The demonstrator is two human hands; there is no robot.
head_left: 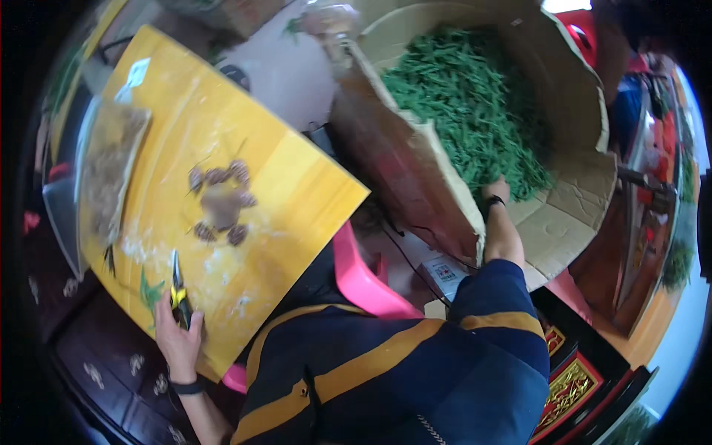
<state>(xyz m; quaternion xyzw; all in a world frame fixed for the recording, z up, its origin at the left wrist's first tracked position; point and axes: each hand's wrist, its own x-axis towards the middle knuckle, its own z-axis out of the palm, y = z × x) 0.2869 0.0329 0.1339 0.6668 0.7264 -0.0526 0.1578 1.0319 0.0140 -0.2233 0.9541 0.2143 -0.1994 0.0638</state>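
Observation:
My left hand (178, 343) rests at the near left part of the yellow tabletop (297, 178), closed around the yellow-and-black handles of a pair of pliers (178, 289). The pliers' jaws point away from me. A green artificial sprig (150, 291) lies right beside those fingers. On the right, my right hand (498, 190) reaches down into a large cardboard box (582, 200) filled with loose green artificial sprigs (467, 104). Its fingers are buried among the greenery, so their grip is hidden. Several small brown pine cones (222, 176) sit in a loose ring at the table's middle.
A clear plastic bag of brown pieces (111, 174) stands along the table's left edge. Beneath the table's right corner is a pink plastic stool (363, 274). Dark drawers (111, 371) run along the lower left. White scraps dot the tabletop.

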